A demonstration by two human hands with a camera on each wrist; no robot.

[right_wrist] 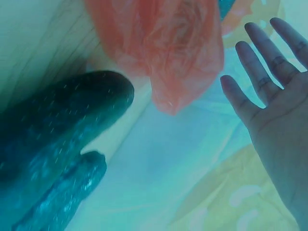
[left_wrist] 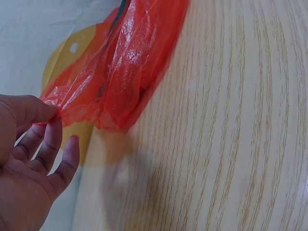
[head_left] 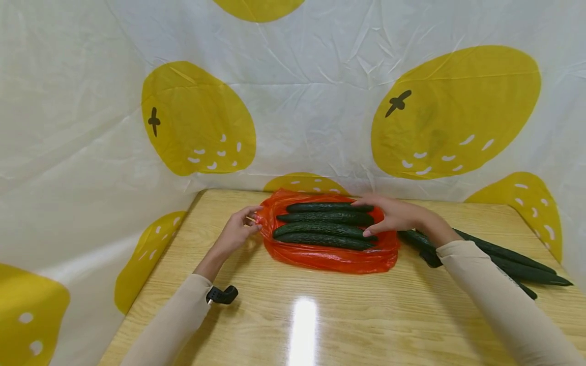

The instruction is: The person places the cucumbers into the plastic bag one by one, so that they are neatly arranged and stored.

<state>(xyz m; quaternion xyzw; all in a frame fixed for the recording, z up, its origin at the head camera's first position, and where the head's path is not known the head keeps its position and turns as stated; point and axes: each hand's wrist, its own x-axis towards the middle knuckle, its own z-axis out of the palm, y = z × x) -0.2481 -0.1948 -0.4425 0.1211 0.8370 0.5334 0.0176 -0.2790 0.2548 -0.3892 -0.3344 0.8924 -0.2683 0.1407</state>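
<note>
Several dark green cucumbers (head_left: 325,230) lie side by side on a thin red plastic bag (head_left: 329,262), uncovered from above. At the bag's left end, my left hand (head_left: 238,229) pinches the film. The left wrist view shows the thumb and index finger of this hand (left_wrist: 26,187) on the gathered edge of the bag (left_wrist: 130,67), the other fingers loose. Above the cucumbers' right ends is my right hand (head_left: 396,213), thumb apart from the fingers. In the right wrist view that hand (right_wrist: 284,125) has spread fingers and holds nothing.
More cucumbers (head_left: 526,269) lie on the wooden table (head_left: 256,325) to the right, partly under my right forearm. A white cloth with yellow fruit prints (head_left: 311,127) hangs behind the table and along its left side. A black wrist device (head_left: 222,295) sits at my left cuff.
</note>
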